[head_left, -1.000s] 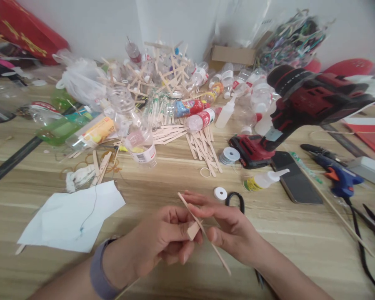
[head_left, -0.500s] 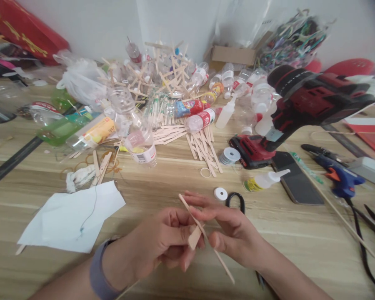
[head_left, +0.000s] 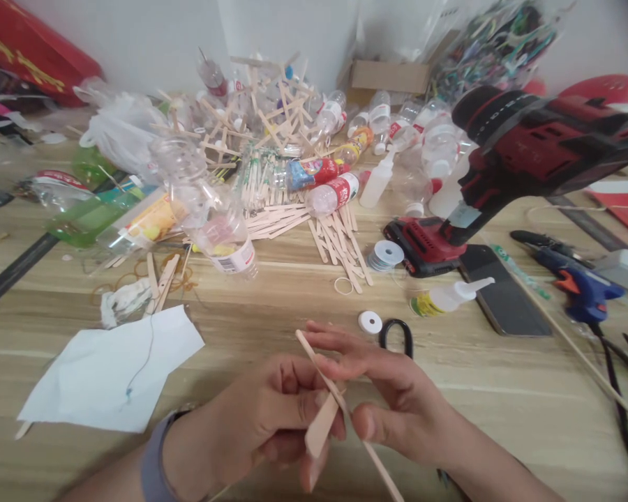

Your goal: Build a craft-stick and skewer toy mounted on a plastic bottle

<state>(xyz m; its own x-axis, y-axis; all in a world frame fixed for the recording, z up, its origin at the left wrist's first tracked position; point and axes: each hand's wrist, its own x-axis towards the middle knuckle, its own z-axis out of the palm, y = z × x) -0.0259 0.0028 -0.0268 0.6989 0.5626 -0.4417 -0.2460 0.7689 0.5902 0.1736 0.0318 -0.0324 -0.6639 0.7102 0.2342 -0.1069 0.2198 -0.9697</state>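
My left hand (head_left: 277,411) is closed on a short, wide wooden craft stick (head_left: 320,427), pinched between thumb and fingers. A longer, narrow wooden craft stick (head_left: 381,468) crosses over it at a slant; whether the two are fixed together I cannot tell. My right hand (head_left: 392,394) lies along the long stick with its fingers stretched out and touching the upper part. Its thumb stands apart from the fingers, close to the stick's lower half. Just beyond the right hand are a white disc (head_left: 370,322) and a black scissors handle (head_left: 396,339).
Left of my hands lies white paper (head_left: 109,376) with a thread on it. A red-black drill (head_left: 528,160), wire spool (head_left: 385,256), glue bottle (head_left: 444,298), phone (head_left: 505,293) and glue gun (head_left: 580,286) occupy the right. Loose craft sticks (head_left: 340,251) and plastic bottles (head_left: 338,194) crowd the back.
The crossed sticks have come slightly nearer and lower, and more of the short stick shows. Both hands keep nearly the same pose. The view has shifted a little.
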